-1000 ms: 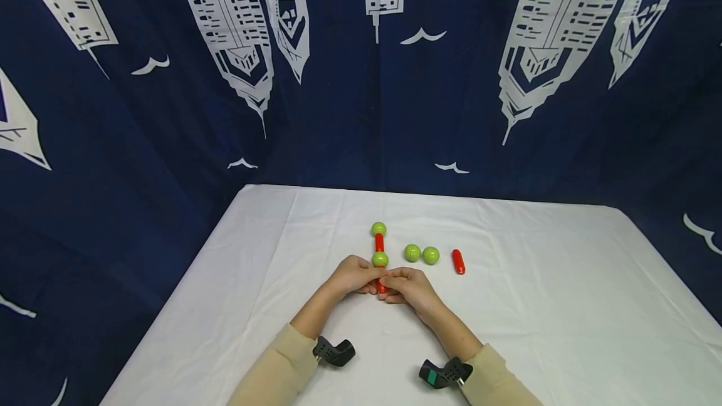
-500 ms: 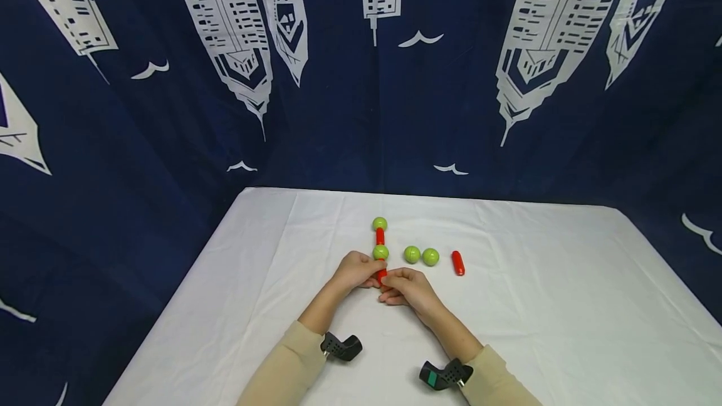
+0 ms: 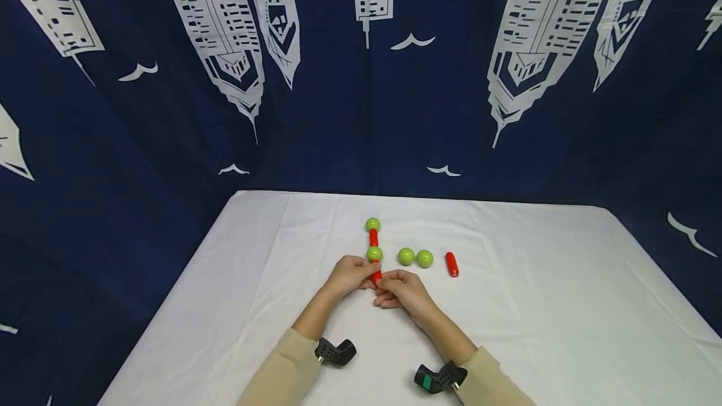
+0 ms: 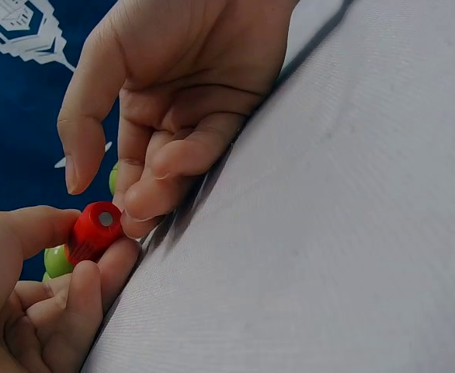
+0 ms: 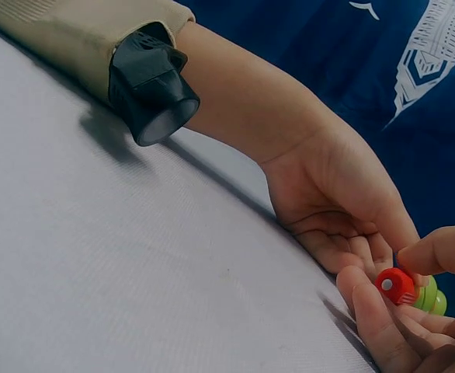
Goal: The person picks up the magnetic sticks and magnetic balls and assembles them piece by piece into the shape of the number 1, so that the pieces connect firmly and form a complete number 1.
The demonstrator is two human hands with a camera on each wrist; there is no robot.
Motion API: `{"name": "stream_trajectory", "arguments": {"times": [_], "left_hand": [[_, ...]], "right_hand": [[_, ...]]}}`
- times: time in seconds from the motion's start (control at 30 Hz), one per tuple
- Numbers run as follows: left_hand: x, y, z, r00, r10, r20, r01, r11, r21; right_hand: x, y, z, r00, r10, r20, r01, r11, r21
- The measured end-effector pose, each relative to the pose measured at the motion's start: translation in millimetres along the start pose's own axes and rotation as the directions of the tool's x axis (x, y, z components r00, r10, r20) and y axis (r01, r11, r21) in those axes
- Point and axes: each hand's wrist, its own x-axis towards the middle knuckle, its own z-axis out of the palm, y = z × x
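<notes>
My left hand (image 3: 347, 275) pinches a short red magnetic rod (image 4: 95, 229) between thumb and fingers. A pale round spot shows in the rod's near end. Beyond it the rod meets a green ball (image 3: 375, 254), followed in line by another red rod (image 3: 373, 238) and a far green ball (image 3: 373, 224). My right hand (image 3: 407, 293) is at the near end of the held rod. In the left wrist view its thumb (image 4: 74, 167) stands apart from the rod, while its fingertips are right at the rod's side.
Right of the chain, two green balls (image 3: 406, 256) (image 3: 425, 259) lie side by side on the white cloth (image 3: 536, 306). A loose red rod (image 3: 452, 264) lies farther right. Behind the table hangs a dark blue patterned curtain (image 3: 338, 130).
The chain of balls and rods has shifted slightly away across the cloth, and my left hand has moved with it. My right hand stays close to the rod's near end.
</notes>
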Motion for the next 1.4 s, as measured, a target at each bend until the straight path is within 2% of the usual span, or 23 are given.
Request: {"name": "stream_trajectory", "arguments": {"times": [0.23,0.37,0.47,0.53,0.63,0.83,1.13,1.2,1.4], "left_hand": [[2.9,1.1,0.3,1.000,0.023,0.000,-0.023,0.999,0.039],[3.9,2.8,0.0,1.000,0.015,-0.002,-0.015,1.000,0.017],[3.6,2.8,-0.8,1.000,0.005,-0.002,-0.005,1.000,0.000],[3.0,2.6,-1.4,1.000,-0.004,-0.003,0.004,1.000,-0.008],[2.1,1.9,-2.4,1.000,-0.007,-0.005,0.007,1.000,-0.010],[0.7,-0.2,-3.9,1.000,-0.023,0.003,0.023,1.000,-0.015],[0.5,-2.6,-4.2,1.000,-0.030,-0.005,0.030,0.999,0.013],[1.1,-3.0,-4.0,0.999,-0.035,-0.004,0.035,0.999,0.018],[2.4,-4.1,-3.7,0.999,-0.044,-0.010,0.044,0.999,0.021]], "right_hand": [[1,-7,-2,1.000,0.003,0.026,-0.001,0.999,-0.045],[4,-13,-4,0.999,0.018,0.037,-0.015,0.997,-0.074],[6,-18,-7,0.998,0.016,0.058,-0.006,0.987,-0.163],[7,-23,-12,0.996,0.009,0.085,0.013,0.968,-0.252],[10,-34,-20,0.992,-0.006,0.127,0.055,0.921,-0.385],[16,-59,-38,0.981,-0.041,0.189,0.135,0.847,-0.514],[26,-72,-53,0.969,-0.192,0.156,0.247,0.757,-0.605],[28,-71,-55,0.966,-0.226,0.122,0.252,0.743,-0.619],[34,-65,-59,0.939,-0.341,0.039,0.270,0.666,-0.695]]}}
